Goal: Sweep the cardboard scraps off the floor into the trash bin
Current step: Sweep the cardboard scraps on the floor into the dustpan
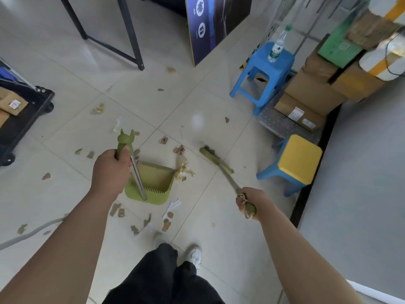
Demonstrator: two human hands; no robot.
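While the left hand point(110, 170) is closed tight around the green handle of the dustpan point(151, 183), the right hand point(248, 202) is wrapped around the end of the broom point(215, 160). The dustpan sits on the floor point(197, 102) in the middle, and the broom head rests just to its right. The cardboard scraps point(183, 172) lie all over, some at the pan's right edge, some near the feet, some far off. They look light and thin, so a soft push should slide them. No trash bin can be seen. Holding the broom lower on its stick would likely give more control.
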